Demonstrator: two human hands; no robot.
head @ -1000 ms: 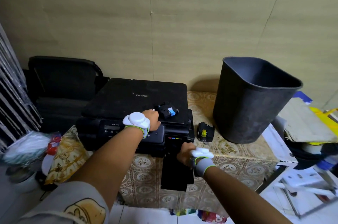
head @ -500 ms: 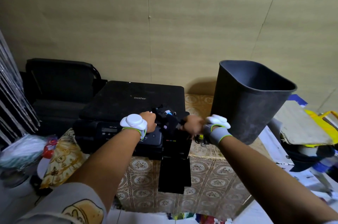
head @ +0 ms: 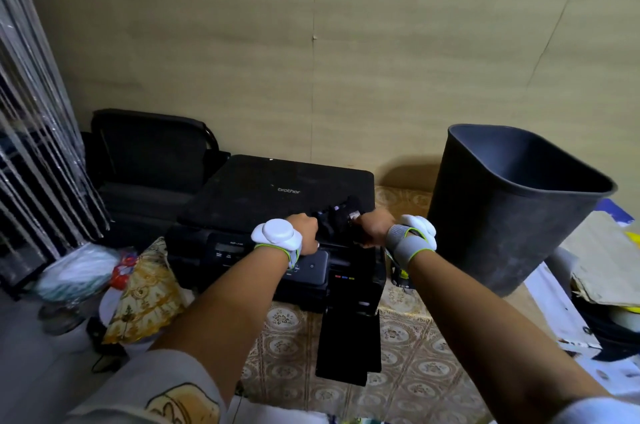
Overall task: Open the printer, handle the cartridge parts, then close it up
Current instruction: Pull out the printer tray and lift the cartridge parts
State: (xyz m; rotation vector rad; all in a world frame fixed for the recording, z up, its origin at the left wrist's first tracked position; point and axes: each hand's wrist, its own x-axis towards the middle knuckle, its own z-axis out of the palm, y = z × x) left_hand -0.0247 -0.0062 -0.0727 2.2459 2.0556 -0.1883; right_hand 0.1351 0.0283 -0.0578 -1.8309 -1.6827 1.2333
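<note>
Grey wristbands (head: 408,245) (lime-edged), white round trackers (head: 277,233), pale short sleeves (head: 152,389).

Your black Brother printer (head: 277,195) sits on the patterned tablecloth, scanner lid shut, front flap (head: 349,344) hanging open; a black cartridge part (head: 337,219) rests on its right front corner.

Tall bin (head: 512,212) crowding printer's (head: 277,195) right, chair (head: 149,153) blocking left, lid top open above.

Both hands meet on a dark cartridge part (head: 341,219) atop the black printer (head: 277,191): the left hand (head: 306,228) beside it, the right hand (head: 372,228) gripping it. A dark bin (head: 502,215) stands just right.
</note>
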